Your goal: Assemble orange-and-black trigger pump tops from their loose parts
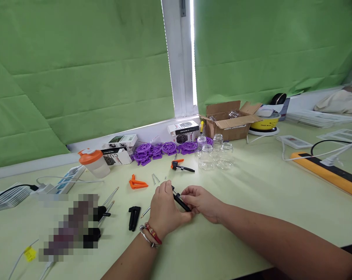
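Note:
My left hand is closed around a slim black plastic bar, its thumb near the bar's lower end. From the other side, the fingertips of my right hand pinch at the same bar; anything small between them is hidden. Close by on the left lies a black V-shaped plastic piece. Farther back are an orange V-shaped piece, loose screws and an orange-and-black clamp-like assembly. The tip of a metal shaft shows beside my left hand.
Glass jars stand behind, near an open cardboard box. Purple plastic wheel-shaped parts line the wall. An orange-lidded shaker cup and screwdrivers are left; an orange-and-black power strip lies right.

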Motion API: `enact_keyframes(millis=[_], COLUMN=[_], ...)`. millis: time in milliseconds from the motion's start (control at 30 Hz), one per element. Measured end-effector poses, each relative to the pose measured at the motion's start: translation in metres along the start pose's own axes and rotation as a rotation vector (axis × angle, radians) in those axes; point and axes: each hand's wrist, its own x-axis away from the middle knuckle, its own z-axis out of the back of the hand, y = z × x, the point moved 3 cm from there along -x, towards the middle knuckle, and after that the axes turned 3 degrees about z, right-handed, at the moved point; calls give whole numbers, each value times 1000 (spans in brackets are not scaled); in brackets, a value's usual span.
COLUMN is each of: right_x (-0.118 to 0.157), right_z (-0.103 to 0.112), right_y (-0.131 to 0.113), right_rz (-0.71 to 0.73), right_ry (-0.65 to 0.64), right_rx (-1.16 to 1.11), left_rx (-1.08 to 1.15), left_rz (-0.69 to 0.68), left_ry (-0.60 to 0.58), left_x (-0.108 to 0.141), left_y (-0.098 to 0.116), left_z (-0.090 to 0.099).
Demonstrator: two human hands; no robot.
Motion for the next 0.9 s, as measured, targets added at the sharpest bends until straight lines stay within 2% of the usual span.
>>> enact_keyframes(millis=[467,600,767,900], right_x=[-1,-3,0,0], right_z=[-1,-1,-2,-2], right_y=[2,2,0,0], right_rz=[11,15,-47,-4], right_ry=[14,-17,-29,-42], right_rx=[27,26,1,11], left_rx=[-1,10,12,27], left_rz=[-12,-19,-16,-18], left_ry=[0,4,-14,-27], left_x=[0,0,0,0], left_y=[2,2,3,2], left_z=[1,1,1,1])
